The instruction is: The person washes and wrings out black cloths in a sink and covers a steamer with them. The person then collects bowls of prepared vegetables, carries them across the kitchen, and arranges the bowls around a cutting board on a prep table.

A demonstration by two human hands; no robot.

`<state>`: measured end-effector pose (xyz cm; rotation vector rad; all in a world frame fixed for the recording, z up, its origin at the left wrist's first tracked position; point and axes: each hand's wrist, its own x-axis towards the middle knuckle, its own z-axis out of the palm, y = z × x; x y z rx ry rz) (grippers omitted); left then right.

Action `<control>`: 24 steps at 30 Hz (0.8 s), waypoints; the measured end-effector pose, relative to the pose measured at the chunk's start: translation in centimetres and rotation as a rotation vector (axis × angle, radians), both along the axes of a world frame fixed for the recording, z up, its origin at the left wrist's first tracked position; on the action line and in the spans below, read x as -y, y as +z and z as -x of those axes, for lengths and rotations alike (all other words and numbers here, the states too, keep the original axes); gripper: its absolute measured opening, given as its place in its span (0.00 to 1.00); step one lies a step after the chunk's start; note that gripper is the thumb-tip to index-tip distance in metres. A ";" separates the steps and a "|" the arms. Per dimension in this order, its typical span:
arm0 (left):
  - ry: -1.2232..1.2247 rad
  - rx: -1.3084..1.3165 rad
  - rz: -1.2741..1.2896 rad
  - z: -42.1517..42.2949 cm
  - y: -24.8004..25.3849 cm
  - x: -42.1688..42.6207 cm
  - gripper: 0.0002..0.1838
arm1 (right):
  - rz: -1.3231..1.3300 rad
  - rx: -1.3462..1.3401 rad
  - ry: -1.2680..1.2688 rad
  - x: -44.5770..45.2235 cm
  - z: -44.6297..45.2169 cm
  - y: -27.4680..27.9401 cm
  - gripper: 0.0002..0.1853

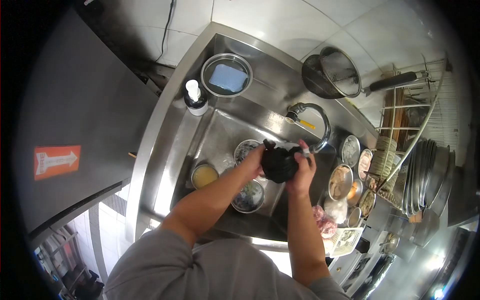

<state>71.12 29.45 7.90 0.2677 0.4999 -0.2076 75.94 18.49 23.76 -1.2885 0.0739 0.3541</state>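
Observation:
Over the steel sink [215,125], a dark, crumpled black item [279,164] is held between both hands. My left hand [254,162] grips its left side, and my right hand [302,172] is closed round its right side beside the curved faucet [326,125]. What the black item is cannot be made out. Below the hands in the basin are a bowl with dark and pale bits [249,197], another such bowl [245,149] partly hidden by my left hand, and a bowl of yellowish liquid [205,176].
A round pan [206,75] with a blue sponge [228,77] and a pump bottle [196,102] stand at the sink's upper left. Strainers [340,72] lean on the back wall. Several food bowls [340,182], a white basket [346,241] and a rack of plates [420,172] are at right.

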 end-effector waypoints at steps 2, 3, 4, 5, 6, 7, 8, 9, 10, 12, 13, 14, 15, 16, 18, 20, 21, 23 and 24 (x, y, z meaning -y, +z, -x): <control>-0.109 -0.171 -0.013 -0.2 0.5 -1.1 0.31 | 0.039 0.053 -0.068 -0.7 -0.2 0.3 0.15; -0.231 -0.165 0.126 0.2 1.6 -2.2 0.34 | 0.110 0.107 -0.057 -0.2 -0.7 -0.6 0.15; -0.355 -0.157 0.263 0.4 2.7 -3.0 0.38 | 0.179 0.162 -0.046 0.2 -1.1 -1.5 0.15; -0.321 -0.101 0.309 0.2 5.7 -3.4 0.40 | 0.270 0.190 -0.002 0.4 -1.3 -1.8 0.11; -0.331 -0.105 0.309 -0.1 7.5 -3.4 0.40 | 0.272 0.186 -0.012 0.4 -0.9 -1.8 0.11; -0.203 -0.108 0.346 -0.8 8.9 -3.3 0.37 | 0.321 0.250 0.023 0.2 -0.5 -1.6 0.12; -0.070 -0.108 0.380 -1.7 9.8 -3.1 0.34 | 0.368 0.319 0.063 -0.2 -0.3 -1.4 0.13; 0.054 -0.027 0.404 -2.9 10.4 -2.8 0.23 | 0.359 0.370 0.115 -0.4 -0.2 -1.1 0.12; 0.053 -0.025 0.406 -3.9 10.0 -2.4 0.23 | 0.361 0.372 0.115 -0.4 -0.3 -0.7 0.12; 0.076 0.044 0.338 -5.3 10.5 -2.2 0.12 | -0.002 0.081 -0.061 -0.5 -0.5 -0.1 0.12; 0.169 -0.038 0.127 -5.4 10.8 -1.7 0.06 | -0.105 0.045 -0.138 0.4 -1.3 -1.8 0.15; 0.165 -0.041 0.127 -5.1 11.8 -1.6 0.06 | -0.104 0.043 -0.141 1.2 -1.9 -2.8 0.15; 0.222 -0.004 -0.017 -5.0 12.6 -1.4 0.06 | -0.190 -0.025 -0.092 1.7 -2.7 -3.4 0.16; 0.280 0.036 -0.160 -5.0 12.9 -1.3 0.06 | -0.276 -0.091 -0.040 2.1 -3.3 -4.1 0.18; 0.316 0.236 -0.147 -4.5 11.7 -1.7 0.04 | -0.381 -0.186 -0.040 1.5 -2.7 -3.4 0.20; 0.184 0.424 -0.737 -4.4 10.6 -3.0 0.05 | -0.366 -0.379 0.219 1.7 -1.7 -2.0 0.25; 0.082 0.572 -0.853 -4.7 9.0 -3.9 0.12 | -0.386 -0.403 0.258 2.1 -1.6 -2.4 0.23; 0.027 0.393 -0.934 -4.4 7.8 -3.7 0.19 | -0.136 -0.273 0.196 2.3 -2.2 -2.7 0.23; -0.024 0.216 -1.008 -4.2 8.0 -3.7 0.26 | 0.117 -0.137 0.132 2.4 -2.5 -2.8 0.24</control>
